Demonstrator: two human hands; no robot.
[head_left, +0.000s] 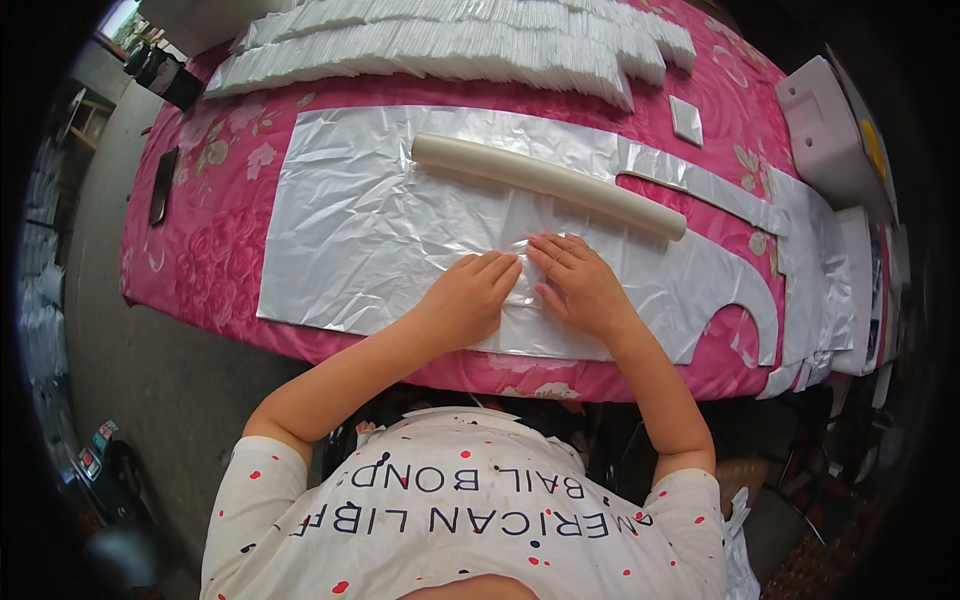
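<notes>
A wide, thin sheet of silvery-white plastic film lies wrinkled across the table, with a curved cut-out and strap-like strips at its right end. My left hand rests on it with fingers extended and bent downward, its thumb hidden. Close beside it, my right hand lies with fingers stretched out and thumb apart. The fingertips of both almost meet on a small layered patch of translucent film. Just beyond them, a long cream-coloured tube lies slantwise on the sheet.
A pink flowered cloth covers the table. Long rows of folded white packets line the far side, with a single packet apart from them. A phone and a dark jar are at left; a white foam box stands right.
</notes>
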